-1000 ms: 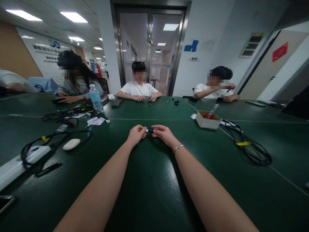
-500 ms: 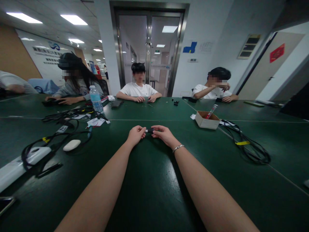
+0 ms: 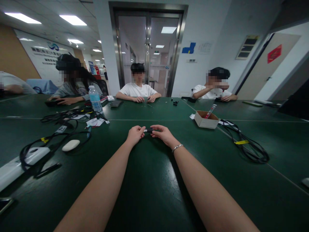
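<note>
Over the green table [image 3: 145, 193], just short of the pale seam [image 3: 171, 120] that crosses it, a small dark piece [image 3: 149, 130] with a silver end is held between two hands. The silver end is pinched narrowly by the thumb and fingertips of the left hand [image 3: 134, 134]; the dark end is gripped closely by the fingers of the right hand [image 3: 164, 134], whose wrist is circled by a bracelet [image 3: 177, 148]. Whether the tabletop is touched by the piece cannot be told. Between the forearms, a broad stretch of green surface is shown. To the right, well apart from the hand, the seam's line is crossed by an open box [image 3: 205, 123], and a black cable [image 3: 258, 160] is coiled farther out. To the left, loose papers [image 3: 95, 122] and a white rounded object [image 3: 70, 145] are also set well apart, with a bottle [image 3: 95, 100] stood beyond the papers.
</note>
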Demonstrator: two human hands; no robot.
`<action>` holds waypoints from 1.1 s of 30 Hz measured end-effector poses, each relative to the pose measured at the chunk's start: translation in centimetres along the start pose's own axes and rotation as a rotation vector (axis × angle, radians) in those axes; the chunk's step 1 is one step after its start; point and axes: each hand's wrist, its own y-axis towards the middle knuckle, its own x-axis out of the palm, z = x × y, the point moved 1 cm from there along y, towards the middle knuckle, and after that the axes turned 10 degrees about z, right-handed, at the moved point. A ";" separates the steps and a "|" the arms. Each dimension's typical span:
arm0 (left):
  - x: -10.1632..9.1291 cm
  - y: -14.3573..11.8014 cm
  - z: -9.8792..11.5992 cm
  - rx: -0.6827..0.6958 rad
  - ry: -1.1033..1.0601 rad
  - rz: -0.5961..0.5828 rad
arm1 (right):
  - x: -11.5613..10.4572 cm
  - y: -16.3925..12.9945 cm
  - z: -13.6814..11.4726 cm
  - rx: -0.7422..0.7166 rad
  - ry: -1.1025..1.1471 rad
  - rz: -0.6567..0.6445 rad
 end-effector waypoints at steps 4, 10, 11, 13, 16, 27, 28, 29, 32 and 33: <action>0.0 0.2 -0.3 0.010 0.039 0.020 | 0.1 0.0 0.1 -0.014 -0.006 -0.006; 0.2 0.4 -0.5 0.007 0.097 0.028 | 0.1 0.1 0.2 -0.035 -0.019 -0.010; 0.2 0.4 -0.5 0.013 0.105 0.031 | 0.1 0.1 0.2 -0.039 -0.023 -0.011; 0.2 0.4 -0.5 0.024 0.114 0.036 | 0.0 0.1 0.2 -0.045 -0.033 -0.011; 0.2 0.4 -0.5 0.028 0.121 0.041 | 0.0 0.1 0.1 -0.053 -0.052 -0.007; 0.4 0.1 -0.5 0.017 -0.202 -0.056 | 0.2 0.1 0.1 0.026 0.054 0.041; 0.4 0.0 -0.5 0.032 -0.210 -0.066 | 0.2 0.1 0.1 0.035 0.058 0.040; 0.4 0.0 -0.5 0.043 -0.206 -0.074 | 0.2 0.1 0.1 0.040 0.060 0.041; 0.4 0.1 -0.7 0.065 -0.169 -0.088 | 0.3 0.0 0.0 0.042 0.049 0.051; 0.4 0.2 -0.9 0.072 -0.157 -0.087 | 0.3 0.0 0.0 0.041 0.042 0.053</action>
